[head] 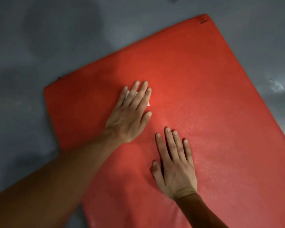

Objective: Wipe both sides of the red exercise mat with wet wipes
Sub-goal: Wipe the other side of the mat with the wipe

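On a grey floor (pixel 39 46), a red exercise mat (pixel 212 89) is lying flat and slanting across the view, while a person's left hand (pixel 130 112) is pressing a white wipe (pixel 127 94) onto it with straight, spread fingers. Just beside it, the right hand (pixel 174 165) is resting palm-down on the mat, fingers extended, holding nothing.

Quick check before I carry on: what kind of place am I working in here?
Probably a gym or workout room, though little shows. A padded red exercise mat lies flat on a smooth grey floor. The left hand presses a white wipe onto it; the right hand rests flat.
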{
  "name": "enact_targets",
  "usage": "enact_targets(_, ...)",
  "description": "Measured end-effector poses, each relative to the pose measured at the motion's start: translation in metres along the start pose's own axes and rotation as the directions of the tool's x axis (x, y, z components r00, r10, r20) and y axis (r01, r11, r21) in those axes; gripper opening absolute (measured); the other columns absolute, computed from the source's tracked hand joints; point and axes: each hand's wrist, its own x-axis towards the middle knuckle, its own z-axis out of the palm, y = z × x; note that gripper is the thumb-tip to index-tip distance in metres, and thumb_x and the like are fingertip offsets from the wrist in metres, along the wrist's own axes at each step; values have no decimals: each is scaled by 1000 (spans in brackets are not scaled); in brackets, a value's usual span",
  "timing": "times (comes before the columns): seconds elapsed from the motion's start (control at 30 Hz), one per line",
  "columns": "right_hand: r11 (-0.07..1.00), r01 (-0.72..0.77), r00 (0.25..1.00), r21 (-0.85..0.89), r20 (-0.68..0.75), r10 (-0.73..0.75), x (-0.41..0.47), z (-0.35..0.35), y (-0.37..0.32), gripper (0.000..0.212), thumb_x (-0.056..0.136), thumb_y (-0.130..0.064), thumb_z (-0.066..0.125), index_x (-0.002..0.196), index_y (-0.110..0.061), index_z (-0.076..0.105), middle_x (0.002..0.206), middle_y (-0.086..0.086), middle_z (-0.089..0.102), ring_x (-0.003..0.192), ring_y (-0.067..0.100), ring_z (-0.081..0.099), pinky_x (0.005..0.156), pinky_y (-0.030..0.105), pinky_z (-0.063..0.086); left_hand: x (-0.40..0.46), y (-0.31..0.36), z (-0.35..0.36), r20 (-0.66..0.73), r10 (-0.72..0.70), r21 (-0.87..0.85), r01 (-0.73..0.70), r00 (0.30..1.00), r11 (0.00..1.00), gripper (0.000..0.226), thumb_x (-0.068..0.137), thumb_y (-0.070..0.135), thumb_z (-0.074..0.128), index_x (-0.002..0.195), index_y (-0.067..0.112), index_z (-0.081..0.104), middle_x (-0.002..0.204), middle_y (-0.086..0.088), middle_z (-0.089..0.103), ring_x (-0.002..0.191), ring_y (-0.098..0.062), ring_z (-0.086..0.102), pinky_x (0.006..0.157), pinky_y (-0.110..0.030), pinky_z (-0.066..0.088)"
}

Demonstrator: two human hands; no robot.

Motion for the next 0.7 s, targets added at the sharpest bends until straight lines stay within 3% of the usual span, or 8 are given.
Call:
enact_targets(0.17,997,2,1000,78,4,-2,1,-6,-3,69,99,-41,37,163,-20,20,171,4,9,158,22,7,126,49,12,-2,1,4,-24,24,9,-24,999,1000,70,105,43,32,164,9,19,173,-8,9,160,-26,6,128,-52,11)
enact_targets(0.27,970,74,996,231,-58,-62,9,-32,19,63,102,-39,38,161,-20,27,166,3,29,153,21,26,124,44,19,0,2,2,-45,22,0,-22,999,1000,70,103,41,35,164,9,21,173,-8,12,160,-27,9,128,-53,14)
enact_targets(0.33,977,42,991,208,-131,-15,25,-52,65,65,100,-39,40,160,-20,27,161,7,38,149,27,36,123,48,21,1,3,3,-51,20,-6,-20,998,1000,71,102,41,36,164,9,21,173,-8,12,160,-27,10,128,-53,15)
enact_targets(0.47,962,-271,958,27,-85,272,43,-71,154,74,102,-49,28,164,-14,10,172,6,2,159,21,0,126,55,9,2,3,2,-32,6,11,-6,999,1000,72,101,42,36,164,9,20,173,-7,11,160,-26,9,127,-53,15)
enact_targets(0.53,967,-250,968,-40,-44,248,41,-62,161,74,104,-49,25,164,-12,3,171,5,-6,158,20,-6,127,54,7,3,4,2,-23,3,14,-3,1000,1000,73,101,42,36,164,9,20,173,-7,10,160,-26,9,128,-52,15)
enact_targets(0.7,968,-247,968,-39,-50,245,40,-60,162,75,102,-45,29,163,-11,3,172,8,-3,159,23,-3,127,55,6,4,3,0,-4,4,2,-4,1000,1000,73,100,41,37,163,9,22,173,-8,11,160,-26,9,128,-53,15)
